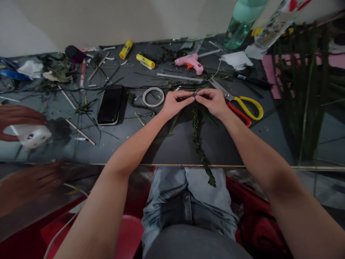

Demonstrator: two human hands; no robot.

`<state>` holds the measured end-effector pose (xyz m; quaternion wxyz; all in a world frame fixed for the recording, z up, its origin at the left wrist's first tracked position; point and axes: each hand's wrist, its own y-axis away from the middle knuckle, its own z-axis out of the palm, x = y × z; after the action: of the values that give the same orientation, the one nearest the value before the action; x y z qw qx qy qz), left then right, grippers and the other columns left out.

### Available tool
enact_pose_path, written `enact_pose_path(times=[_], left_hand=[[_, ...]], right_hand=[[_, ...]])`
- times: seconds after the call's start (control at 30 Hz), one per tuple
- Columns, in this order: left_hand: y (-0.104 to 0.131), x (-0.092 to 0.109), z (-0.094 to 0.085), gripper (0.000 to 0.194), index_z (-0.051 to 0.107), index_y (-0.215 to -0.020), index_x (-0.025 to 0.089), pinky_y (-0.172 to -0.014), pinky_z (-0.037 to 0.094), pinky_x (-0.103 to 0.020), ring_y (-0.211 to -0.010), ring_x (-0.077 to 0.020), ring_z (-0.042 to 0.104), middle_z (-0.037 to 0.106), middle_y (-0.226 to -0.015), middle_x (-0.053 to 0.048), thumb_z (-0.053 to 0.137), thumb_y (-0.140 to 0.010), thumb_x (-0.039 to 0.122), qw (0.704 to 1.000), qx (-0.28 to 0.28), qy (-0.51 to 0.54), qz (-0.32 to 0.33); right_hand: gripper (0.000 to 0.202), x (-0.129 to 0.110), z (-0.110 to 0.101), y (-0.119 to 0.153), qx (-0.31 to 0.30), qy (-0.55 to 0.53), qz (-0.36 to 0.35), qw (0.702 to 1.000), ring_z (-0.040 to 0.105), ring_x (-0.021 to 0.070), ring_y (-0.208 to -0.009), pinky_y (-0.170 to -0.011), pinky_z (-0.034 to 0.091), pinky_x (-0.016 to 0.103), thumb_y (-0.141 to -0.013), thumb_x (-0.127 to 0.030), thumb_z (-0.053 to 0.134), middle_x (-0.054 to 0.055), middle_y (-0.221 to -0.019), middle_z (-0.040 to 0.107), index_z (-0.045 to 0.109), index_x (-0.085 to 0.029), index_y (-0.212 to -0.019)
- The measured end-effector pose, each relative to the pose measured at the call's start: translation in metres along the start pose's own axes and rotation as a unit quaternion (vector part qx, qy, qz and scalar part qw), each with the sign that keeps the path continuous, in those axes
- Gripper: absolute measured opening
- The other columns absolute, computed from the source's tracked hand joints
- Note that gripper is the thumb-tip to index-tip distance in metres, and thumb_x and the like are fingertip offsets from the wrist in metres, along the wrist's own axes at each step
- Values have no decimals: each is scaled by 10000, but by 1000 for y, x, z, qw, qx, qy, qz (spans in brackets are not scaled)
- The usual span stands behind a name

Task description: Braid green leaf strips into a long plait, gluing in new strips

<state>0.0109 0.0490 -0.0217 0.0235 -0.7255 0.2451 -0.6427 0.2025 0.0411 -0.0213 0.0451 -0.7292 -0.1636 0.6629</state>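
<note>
A long braided strand of green leaf [196,135] runs from my fingertips down over the table's front edge, its lower end hanging above my lap. My left hand [176,102] pinches its top end from the left. From the right, my right hand [211,101] pinches the same end, the fingertips of both hands almost touching. Loose leaf strips spread out to either side below my hands. Close to my right wrist lie scissors [249,108] with yellow and red handles. A white tape ring [153,97] is just left of my left hand.
A black phone [110,105] lies left of the tape. Behind are a pink glue gun [190,63], glue sticks [145,61] and bottles [244,23]. Big leaves [304,97] cover the right side. At the left, another person's hand holds a white object [32,135]; their other hand is lower.
</note>
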Motion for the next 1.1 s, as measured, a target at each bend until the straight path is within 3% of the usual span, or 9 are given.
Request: enact_pose_path(times=[0.1,0.23,0.43,0.63,0.87,1.0,1.1], left_hand=[[-1,0,0,496,826,-954,236,-912,580,-342,-940,-190,756,819,-972,-58,755,-754,684,999,-12,30,-16],[-2,-4,1,529,813,-948,216,-841,586,-327,-859,-174,742,812,-941,-59,801,-700,683,999,3,25,-32],[-2,0,3,554,801,-938,193,-815,589,-315,-838,-164,730,804,-922,-64,775,-718,701,1000,5,25,-17],[-1,1,3,486,792,-968,197,-854,599,-336,-888,-181,740,807,-974,-71,868,-677,579,999,-12,28,-36],[1,-7,9,335,802,-944,191,-776,594,-327,-795,-156,717,803,-926,-51,847,-743,456,997,22,50,-54],[1,-4,3,374,817,-954,217,-713,590,-294,-768,-145,711,801,-908,-37,849,-725,511,997,36,54,-50],[1,-4,-4,474,807,-1065,262,-657,590,-282,-672,-125,688,782,-821,-4,880,-681,530,998,35,30,-49]], right_hand=[[613,-4,1,0,-6,9,5,1000,548,147,-671,-631,482,303,-589,-811,802,14,-726,649,711,-227,-754],[663,-8,1,2,-17,25,18,999,523,140,-657,-610,461,298,-590,-867,751,13,-722,630,683,-225,-740],[553,-11,-2,4,-48,28,25,998,463,125,-588,-549,419,296,-648,-749,813,6,-686,591,675,-225,-756],[516,-9,-3,3,-50,40,29,998,480,142,-622,-616,459,320,-675,-718,799,8,-676,562,651,-227,-729],[547,-11,-4,4,-80,64,13,995,472,139,-641,-645,443,316,-689,-755,772,5,-697,568,667,-222,-752],[620,-8,-10,5,-49,56,21,997,449,121,-533,-532,413,301,-711,-845,689,0,-619,563,671,-226,-738],[584,0,-29,1,-1,131,2,991,487,140,-522,-555,449,324,-800,-810,631,14,-597,595,701,-234,-743]])
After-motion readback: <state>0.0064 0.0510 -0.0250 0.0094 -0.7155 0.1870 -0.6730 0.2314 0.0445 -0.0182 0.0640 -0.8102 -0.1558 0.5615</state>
